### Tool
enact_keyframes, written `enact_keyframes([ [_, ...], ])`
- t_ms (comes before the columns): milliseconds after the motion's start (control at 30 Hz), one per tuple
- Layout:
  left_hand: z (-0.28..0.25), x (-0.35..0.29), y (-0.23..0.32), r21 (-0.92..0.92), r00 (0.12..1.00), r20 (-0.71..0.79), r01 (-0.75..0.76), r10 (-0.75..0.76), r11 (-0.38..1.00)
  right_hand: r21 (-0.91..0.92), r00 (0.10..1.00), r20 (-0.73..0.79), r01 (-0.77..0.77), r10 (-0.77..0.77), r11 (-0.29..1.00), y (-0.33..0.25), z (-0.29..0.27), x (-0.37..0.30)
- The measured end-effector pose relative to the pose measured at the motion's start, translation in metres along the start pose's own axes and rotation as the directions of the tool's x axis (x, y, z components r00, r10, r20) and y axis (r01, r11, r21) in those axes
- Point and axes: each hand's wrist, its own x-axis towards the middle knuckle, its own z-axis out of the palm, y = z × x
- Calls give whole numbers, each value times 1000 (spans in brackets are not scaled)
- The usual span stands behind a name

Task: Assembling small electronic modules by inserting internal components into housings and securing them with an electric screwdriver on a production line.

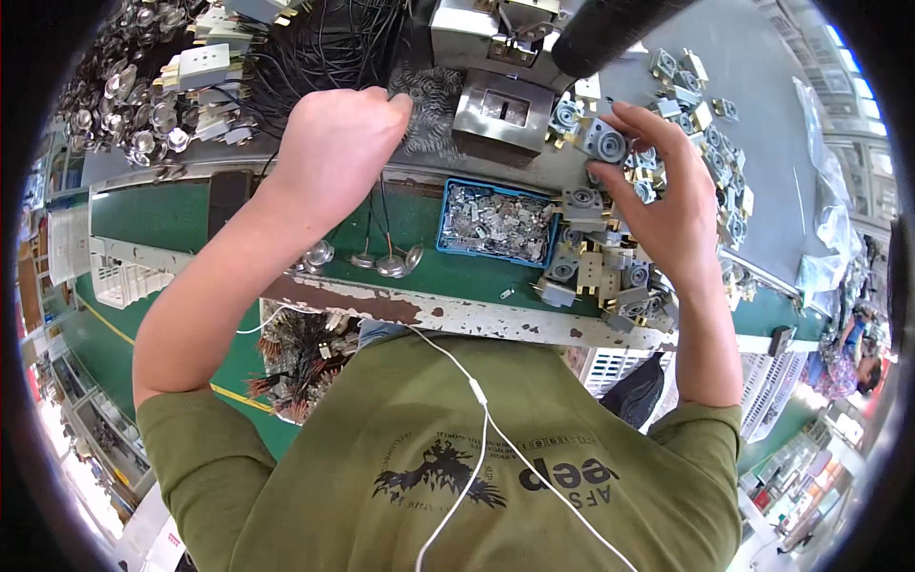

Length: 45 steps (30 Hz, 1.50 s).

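My left hand (341, 143) is closed in a fist over a pile of small metal springs (429, 110); what its fingers hold is hidden. Below it hang thin wires ending in shiny metal discs (391, 265). Between thumb and fingers of my right hand (667, 181) is a grey square part with a round ringed face (607, 143). It is held above a heap of similar grey and white parts (710, 157). Between my hands stands a metal press block (503, 112) with a slot in its top.
A blue tray (442, 214) of small metal pieces sits at the bench edge. Black cables (319, 57), white blocks (204, 67) and metal cups (143, 114) are piled at the far left. A thick black tube (615, 33) slants above the press. White earphone wires (477, 391) cross my shirt.
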Motion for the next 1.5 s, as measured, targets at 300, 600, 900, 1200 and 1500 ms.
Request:
enact_keyframes([
  [300,-42,-1,-14,-343,996,18,85,-84,936,20,991,122,47,-49,999,-11,17,21],
  [600,-50,-12,-34,-606,957,-110,150,-269,781,-55,970,217,124,-109,991,-2,57,42],
  [900,-48,-23,-43,-686,959,-22,192,-284,702,332,926,376,-156,21,930,-66,56,14],
  [1200,-23,5,-32,-449,965,-257,-176,62,876,568,544,822,-807,171,-163,-107,78,40],
  [1500,14,17,-50,-389,947,-308,-213,92,896,494,481,854,-869,196,-19,-112,51,-27],
])
